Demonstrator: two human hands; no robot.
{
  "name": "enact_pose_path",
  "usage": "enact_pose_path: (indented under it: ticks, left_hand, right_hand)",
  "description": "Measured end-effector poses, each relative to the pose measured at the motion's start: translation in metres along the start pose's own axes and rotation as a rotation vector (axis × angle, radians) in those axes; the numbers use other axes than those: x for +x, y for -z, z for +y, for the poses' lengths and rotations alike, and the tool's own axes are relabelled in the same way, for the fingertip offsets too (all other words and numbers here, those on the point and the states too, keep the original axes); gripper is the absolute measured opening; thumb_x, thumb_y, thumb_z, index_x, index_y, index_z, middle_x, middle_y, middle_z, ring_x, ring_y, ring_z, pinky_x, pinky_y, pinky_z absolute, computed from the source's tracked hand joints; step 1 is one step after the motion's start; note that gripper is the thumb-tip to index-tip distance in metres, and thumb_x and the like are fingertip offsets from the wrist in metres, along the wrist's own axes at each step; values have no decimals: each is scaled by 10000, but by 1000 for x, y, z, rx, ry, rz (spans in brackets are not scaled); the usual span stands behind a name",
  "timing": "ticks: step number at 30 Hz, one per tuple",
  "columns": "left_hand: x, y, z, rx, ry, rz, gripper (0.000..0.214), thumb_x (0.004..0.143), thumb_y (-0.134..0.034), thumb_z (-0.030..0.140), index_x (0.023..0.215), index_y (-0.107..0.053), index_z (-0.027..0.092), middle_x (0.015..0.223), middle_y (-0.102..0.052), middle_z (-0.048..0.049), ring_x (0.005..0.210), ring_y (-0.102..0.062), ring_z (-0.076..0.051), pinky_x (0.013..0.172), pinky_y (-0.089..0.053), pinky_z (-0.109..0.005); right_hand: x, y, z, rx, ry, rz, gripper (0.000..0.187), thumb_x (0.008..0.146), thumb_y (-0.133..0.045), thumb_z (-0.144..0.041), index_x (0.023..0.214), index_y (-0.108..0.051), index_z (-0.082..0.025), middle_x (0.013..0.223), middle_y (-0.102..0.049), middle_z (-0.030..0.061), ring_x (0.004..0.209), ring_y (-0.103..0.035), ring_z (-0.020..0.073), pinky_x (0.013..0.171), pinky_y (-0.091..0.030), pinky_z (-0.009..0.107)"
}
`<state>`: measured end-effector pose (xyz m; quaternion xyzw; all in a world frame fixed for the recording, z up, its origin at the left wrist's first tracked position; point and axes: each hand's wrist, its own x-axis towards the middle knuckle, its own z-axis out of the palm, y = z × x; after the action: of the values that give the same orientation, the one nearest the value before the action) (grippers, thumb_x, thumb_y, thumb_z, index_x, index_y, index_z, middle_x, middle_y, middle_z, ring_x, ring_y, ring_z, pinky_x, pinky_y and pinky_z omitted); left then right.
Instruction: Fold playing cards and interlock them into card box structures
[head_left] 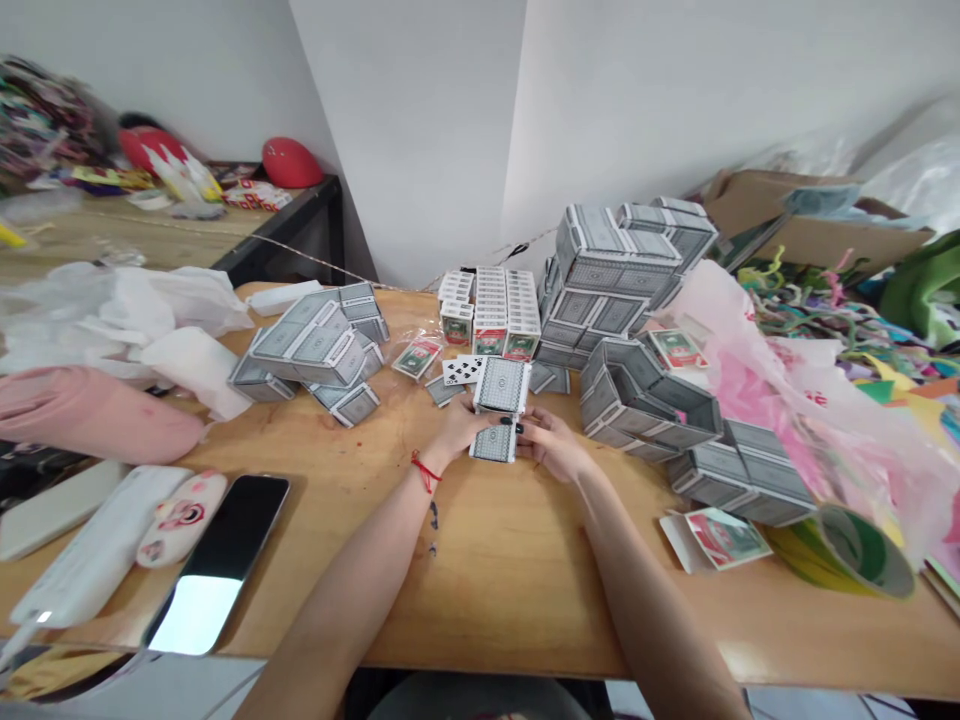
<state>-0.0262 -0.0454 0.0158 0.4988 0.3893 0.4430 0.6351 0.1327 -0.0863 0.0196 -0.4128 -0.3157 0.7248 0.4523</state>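
Observation:
Both my hands meet at the middle of the wooden table (480, 560). My left hand (457, 432), with a red string at the wrist, and my right hand (551, 442) close around a grey-backed deck of playing cards (495, 443). Just beyond it a second grey-backed stack (501, 384) stands tilted against my fingers. A loose face-up spade card (461, 369) lies to the left of that stack.
Heaps of grey card boxes lie at left (315, 345) and right (637, 300), with white-topped packs (491, 310) behind. A phone (217, 565) and white cases sit front left. A pink plastic bag (757, 390), a tape roll (847, 550) and an opened card box (716, 538) lie right.

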Motion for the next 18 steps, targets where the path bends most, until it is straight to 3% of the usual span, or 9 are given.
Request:
enact_pose_path:
  ticks: [4,7,13,18]
  left_hand:
    - [-1,-2,4,30,13,37,333,589,-724,379,785,-683,113,743,-689,-54,689,-613,-182,617,-471,-269]
    - [-3,-3,8,20,-7,-14,343,645,-686,376,896,-675,141,833,-690,-43,763,-611,-184,687,-469,-277]
    - [-7,-6,13,-79,23,-144,398,686,-646,368,1032,-634,172,996,-669,-53,947,-588,-217,829,-450,-316]
    - [-9,-10,15,-37,-9,-142,461,683,-659,347,1107,-590,177,1050,-651,-59,1013,-564,-232,867,-434,-322]
  right_hand:
    - [2,-3,2,62,80,95,373,611,-736,-313,917,-555,-200,835,-670,31,731,-654,181,652,-531,325]
    - [5,-7,3,113,138,164,361,603,-739,-314,903,-575,-200,869,-673,24,752,-648,169,699,-524,317]
    - [4,-11,4,96,130,81,416,588,-729,-337,953,-583,-202,946,-680,56,827,-643,216,705,-528,345]
    - [4,-11,5,95,158,101,449,577,-734,-309,982,-555,-234,958,-677,37,820,-644,214,677,-540,346]
